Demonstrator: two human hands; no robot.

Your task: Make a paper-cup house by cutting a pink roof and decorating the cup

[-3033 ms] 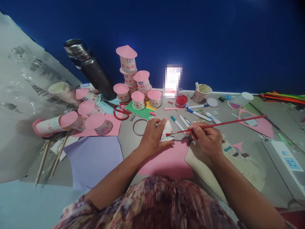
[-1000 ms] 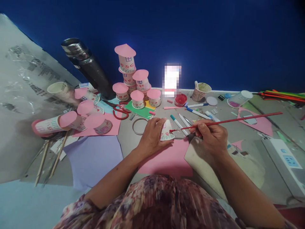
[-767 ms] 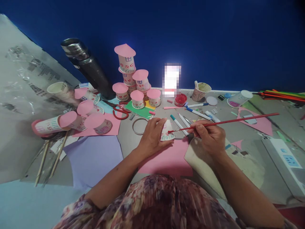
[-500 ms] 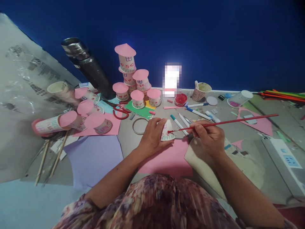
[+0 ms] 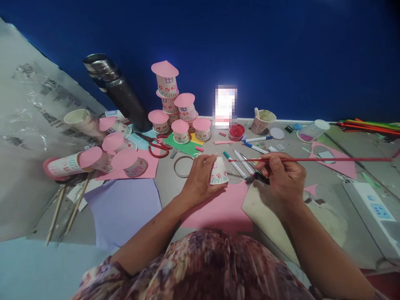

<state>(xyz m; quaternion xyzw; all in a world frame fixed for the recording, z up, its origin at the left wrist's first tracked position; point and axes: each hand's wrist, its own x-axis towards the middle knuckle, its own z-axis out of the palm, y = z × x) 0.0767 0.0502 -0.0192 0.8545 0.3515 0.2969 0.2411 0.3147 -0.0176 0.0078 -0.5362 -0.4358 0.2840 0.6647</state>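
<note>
My left hand (image 5: 201, 177) is closed around a small white paper cup (image 5: 219, 171), which bears a purple window, red dabs and green grass strokes. The cup stands upside down at the edge of a pink paper sheet (image 5: 218, 208). In my right hand (image 5: 283, 175) is a long red paintbrush (image 5: 328, 159), gripped between thumb and fingers. Its tip points left and hovers just right of the cup, apart from it. A dish of red paint (image 5: 236, 132) lies beyond the cup. Several markers (image 5: 235, 164) are spread between the hands.
Decorated cups with pink cone roofs (image 5: 165, 68) are stacked at the back, left of a glowing pixelated screen (image 5: 225, 106). Red-handled scissors (image 5: 158, 151), a tape ring (image 5: 183, 166) and a dark thermos (image 5: 120, 93) stand or lie left. A beige cloth (image 5: 265, 212) and power strip (image 5: 373, 212) are right.
My right hand has drawn the paintbrush back to the right, so its tip has left the cup's side. My left hand stays on the cup.
</note>
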